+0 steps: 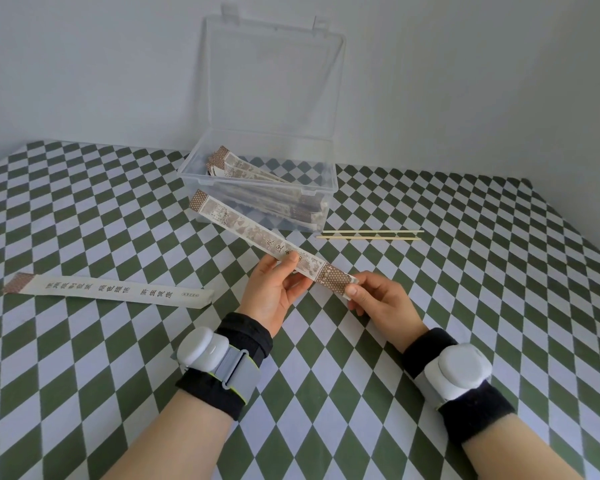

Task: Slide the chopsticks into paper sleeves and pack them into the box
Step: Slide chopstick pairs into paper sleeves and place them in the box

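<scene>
A printed paper sleeve (243, 227) is held above the table, slanting from upper left to lower right. My left hand (274, 292) grips it near the middle, and my right hand (378, 299) pinches its brown patterned end. I cannot tell whether chopsticks are inside it. The clear plastic box (257, 181) stands behind with its lid up and holds several filled sleeves. Two bare wooden chopsticks (369, 235) lie side by side to the right of the box. Another paper sleeve (108, 292) lies flat on the left, text side up.
The table carries a green and white diamond-patterned cloth (430, 341). A plain pale wall stands close behind the box. Both wrists wear black bands with white devices.
</scene>
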Demonstrator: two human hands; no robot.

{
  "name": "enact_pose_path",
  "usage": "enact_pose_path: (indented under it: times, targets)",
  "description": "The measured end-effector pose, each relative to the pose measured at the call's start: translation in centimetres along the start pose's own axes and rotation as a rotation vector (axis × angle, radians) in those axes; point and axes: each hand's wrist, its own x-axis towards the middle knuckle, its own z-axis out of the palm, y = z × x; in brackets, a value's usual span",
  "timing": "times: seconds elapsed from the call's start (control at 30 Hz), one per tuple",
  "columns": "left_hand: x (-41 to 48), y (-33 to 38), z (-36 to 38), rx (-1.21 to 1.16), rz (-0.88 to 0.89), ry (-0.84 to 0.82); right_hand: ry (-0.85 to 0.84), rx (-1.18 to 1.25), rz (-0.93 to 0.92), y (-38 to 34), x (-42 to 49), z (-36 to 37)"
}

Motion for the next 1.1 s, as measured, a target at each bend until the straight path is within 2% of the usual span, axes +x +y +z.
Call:
enact_pose_path:
  times: [0.13,0.3,0.43,0.57,0.73,0.87,1.1]
  targets:
    - [0.0,-0.2,-0.4,0.021,0.024,0.024,-0.016,-0.15,0.021,0.2,-0.1,0.4]
    - [0.1,-0.1,-0.2,0.032,0.116,0.054,0.042,0.095,0.162,-0.9,-0.1,-0.2]
    - [0.3,0.1,0.4,0.075,0.141,0.044,0.045,0.121,0.229,-2.6,1.0,0.2]
    - [0.1,-0.2,0.6,0.08,0.171,0.062,0.122,0.061,0.16,-3.4,1.9,1.5]
    - [0.3,-0.1,0.4,-0.031,0.155,0.178,0.307,0.013,-0.02,-5.7,5.4,-0.4]
    - [0.2,0.0,0.1,-0.053,0.121,0.206,0.396,-0.142,-0.107,-8.1,9.6,-2.2]
    - [0.3,0.2,-0.1,-0.119,0.118,0.231,0.211,-0.734,-0.116,-8.3,15.0,-1.3]
